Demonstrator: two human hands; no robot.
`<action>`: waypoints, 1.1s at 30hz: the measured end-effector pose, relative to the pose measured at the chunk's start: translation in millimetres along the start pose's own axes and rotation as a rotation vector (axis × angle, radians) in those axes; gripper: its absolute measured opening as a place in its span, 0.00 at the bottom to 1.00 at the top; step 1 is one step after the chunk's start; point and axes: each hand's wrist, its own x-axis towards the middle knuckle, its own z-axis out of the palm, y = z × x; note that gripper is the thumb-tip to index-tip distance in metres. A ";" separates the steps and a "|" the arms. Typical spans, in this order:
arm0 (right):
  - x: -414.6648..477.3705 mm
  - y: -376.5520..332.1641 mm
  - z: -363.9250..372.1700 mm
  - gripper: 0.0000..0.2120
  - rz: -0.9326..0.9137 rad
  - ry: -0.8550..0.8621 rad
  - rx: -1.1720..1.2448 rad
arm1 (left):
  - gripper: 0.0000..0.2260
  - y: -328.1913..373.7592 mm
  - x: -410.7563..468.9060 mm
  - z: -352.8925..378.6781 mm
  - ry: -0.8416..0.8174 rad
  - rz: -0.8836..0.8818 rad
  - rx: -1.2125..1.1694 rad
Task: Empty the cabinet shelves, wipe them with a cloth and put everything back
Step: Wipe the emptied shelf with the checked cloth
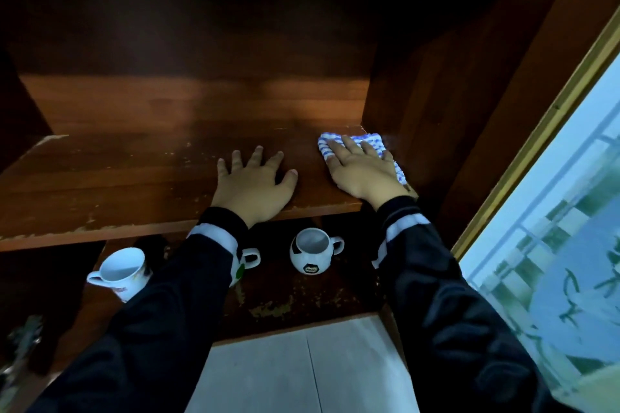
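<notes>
1. The middle shelf (134,171) of the wooden cabinet was bare of objects apart from the cloth. Its front edge was chipped and worn.
2. The left hand (253,183) lay palm-down on that shelf near the front edge. Its fingers were straight and spread apart, and it held nothing.
3. The right hand (360,171) lay flat on top of the blue-and-white checked cloth (373,141). Its fingers were straight and only slightly apart, pressing the cloth rather than clamped round it.
4. The cloth sat at the right end of the middle shelf, against the cabinet's right side wall (419,94). Its edges showed beyond the fingertips and beside the wrist.
5. Both forearms wore dark sleeves (161,312) with a white band at the cuff.
6. On the lower shelf (285,298) stood a football-patterned mug (312,255), upright. A white mug (120,273) was at the left. A third mug (250,258) was largely hidden behind the left sleeve.
7. A glass-panelled door (553,211) stood open at the right.
8. Pale floor tiles (302,372) showed below.
</notes>
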 end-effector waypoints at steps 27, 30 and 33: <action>-61.1 -38.8 108.7 0.18 -0.020 1.107 0.142 | 0.19 -42.9 -63.3 49.3 0.728 0.388 0.168; -57.4 -35.3 112.3 0.19 -0.132 1.134 0.106 | 0.17 -48.3 -65.7 54.1 0.777 0.381 0.177; -50.6 -4.0 111.1 0.21 -0.253 1.141 0.030 | 0.17 -56.1 -65.1 58.1 0.817 0.403 0.207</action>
